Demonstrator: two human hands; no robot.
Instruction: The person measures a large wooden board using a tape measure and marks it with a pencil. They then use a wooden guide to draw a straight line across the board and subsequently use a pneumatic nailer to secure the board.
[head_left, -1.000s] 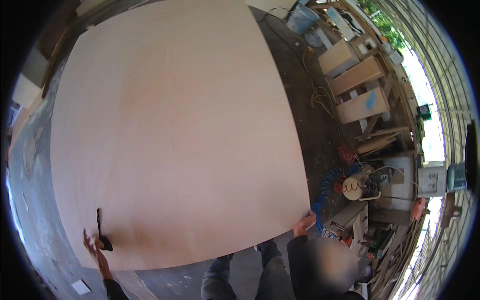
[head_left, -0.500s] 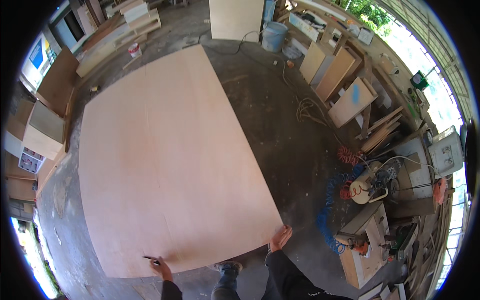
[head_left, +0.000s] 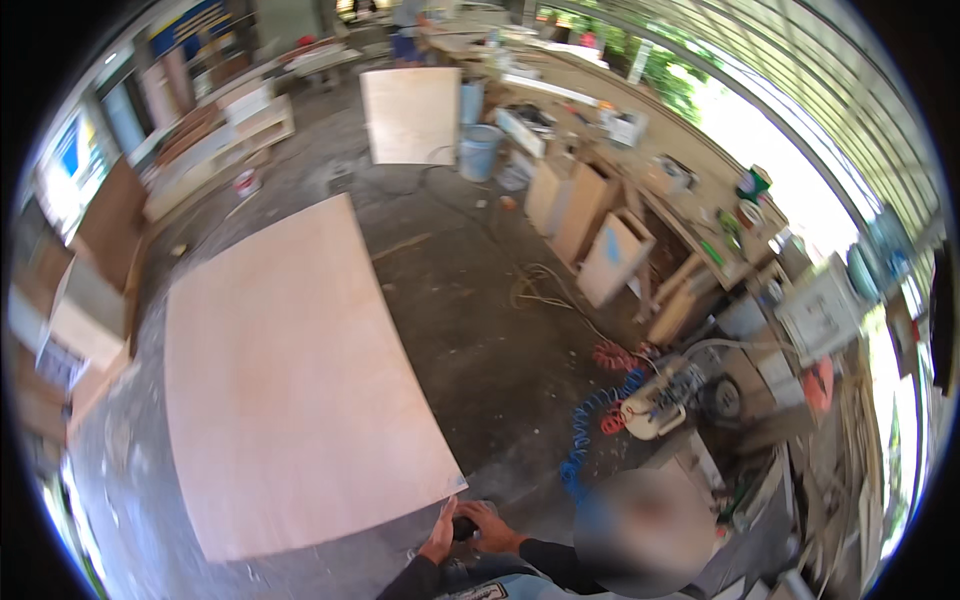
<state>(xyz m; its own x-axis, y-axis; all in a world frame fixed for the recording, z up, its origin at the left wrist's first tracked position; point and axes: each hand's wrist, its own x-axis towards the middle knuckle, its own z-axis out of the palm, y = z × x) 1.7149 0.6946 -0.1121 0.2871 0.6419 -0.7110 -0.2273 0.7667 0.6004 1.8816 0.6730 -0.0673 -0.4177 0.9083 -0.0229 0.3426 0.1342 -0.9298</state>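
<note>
A large pale plywood sheet (head_left: 290,380) lies in front of me and to the left. Just off its near right corner, my two hands have come together. Between them sits a small dark object (head_left: 464,527), mostly covered, its kind unclear. My left hand (head_left: 440,532) presses on its left side, fingers pointing up toward the sheet's corner. From the right, my right hand (head_left: 490,528) curls its fingers over it. Neither hand appears to grip the sheet.
A light panel (head_left: 411,115) stands upright beyond the sheet, beside a blue bucket (head_left: 480,152). Cables and a coiled blue hose (head_left: 580,440) run over the floor to an air compressor (head_left: 655,400). A cluttered workbench (head_left: 690,200) lines the right. A person (head_left: 406,35) stands far back.
My left hand has left the sheet's near edge and moved right to meet my right hand. The right hand has let go of the sheet's corner. My view has swung right and up.
</note>
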